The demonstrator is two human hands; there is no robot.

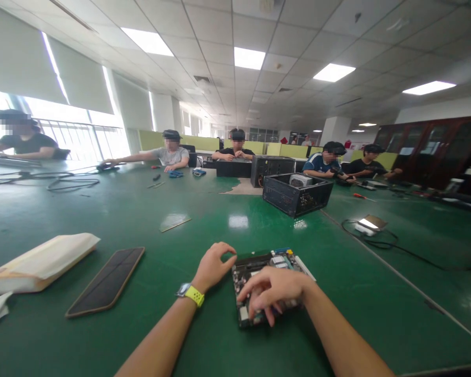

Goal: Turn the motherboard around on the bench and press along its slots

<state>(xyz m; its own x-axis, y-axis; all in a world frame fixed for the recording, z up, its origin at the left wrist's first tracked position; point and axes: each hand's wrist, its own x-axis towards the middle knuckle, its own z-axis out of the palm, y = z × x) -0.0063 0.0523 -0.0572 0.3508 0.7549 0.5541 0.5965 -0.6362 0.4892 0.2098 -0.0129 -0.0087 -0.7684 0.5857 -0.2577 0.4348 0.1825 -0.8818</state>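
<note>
One circuit board [259,263] lies beneath the half-open right hand [279,287], the left hand [213,266] curved loosely beside it.

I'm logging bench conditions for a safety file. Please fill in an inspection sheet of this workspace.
Surface: green tabletop, glossy, with light reflections.
Job's things: motherboard on the tabletop, partly hidden by the right hand.
Clutter: tissue pack and dark slab with a tan edge at left; open computer case farther off; screwdriver at far right.
Hands: left hand at the motherboard's far-left corner; right hand above it, fingers pointing down; contact unclear for both.
Cables: black cables at far left and right.
Surroundings: several seated people; lit ceiling panels.
</note>
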